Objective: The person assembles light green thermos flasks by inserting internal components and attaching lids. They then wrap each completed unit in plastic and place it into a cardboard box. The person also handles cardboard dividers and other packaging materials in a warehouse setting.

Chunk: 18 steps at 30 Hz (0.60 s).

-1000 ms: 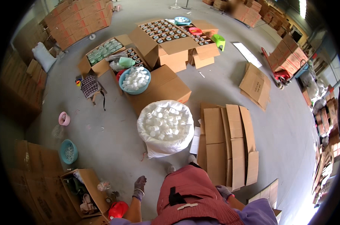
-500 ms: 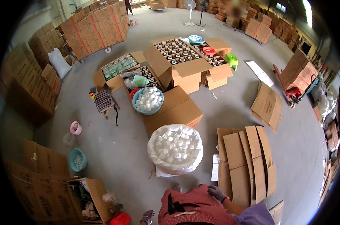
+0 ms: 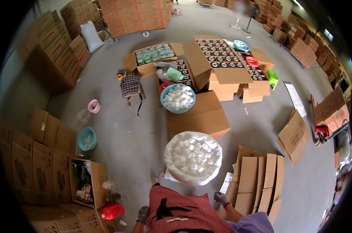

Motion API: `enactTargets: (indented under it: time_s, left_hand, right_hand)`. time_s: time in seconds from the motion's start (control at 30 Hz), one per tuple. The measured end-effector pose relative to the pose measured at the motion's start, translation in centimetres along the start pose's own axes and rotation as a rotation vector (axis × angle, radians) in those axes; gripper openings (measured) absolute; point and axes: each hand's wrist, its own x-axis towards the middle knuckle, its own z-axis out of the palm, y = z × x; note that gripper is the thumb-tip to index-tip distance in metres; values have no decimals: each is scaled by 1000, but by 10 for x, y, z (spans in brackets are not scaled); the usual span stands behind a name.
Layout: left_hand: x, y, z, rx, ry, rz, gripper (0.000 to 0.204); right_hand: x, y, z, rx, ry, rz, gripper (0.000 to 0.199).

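Two gloved hands hang low at the person's sides: the left hand [image 3: 143, 213] curls loosely on nothing, the right hand [image 3: 221, 199] has its fingers bent, and whether its grip is pressed together I cannot tell. Just ahead of the right grip stands one clear sack of white caps [image 3: 192, 157], beyond it one closed carton [image 3: 197, 116] and one blue basin of caps [image 3: 178, 98]. Red striped cloth hides both forearms, and the caps are too many to count.

The left hand [image 3: 143, 213] at 7 o'clock is tiny, so its grip is unclear. The picture's bottom edge cuts off both arms. The fan [image 3: 244, 11] at 12 o'clock looks blurry.
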Motion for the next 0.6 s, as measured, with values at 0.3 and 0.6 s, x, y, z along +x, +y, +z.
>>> enactTargets:
  time_s: [0.3, 0.6]
  left_hand:
    - [117, -118, -106, -483, -146, -276, 33]
    - [291, -185, -295, -1369, 168, -479, 28]
  right_hand:
    - [86, -128, 192, 34, -62, -65, 37]
    - [87, -321, 370, -196, -285, -215, 47]
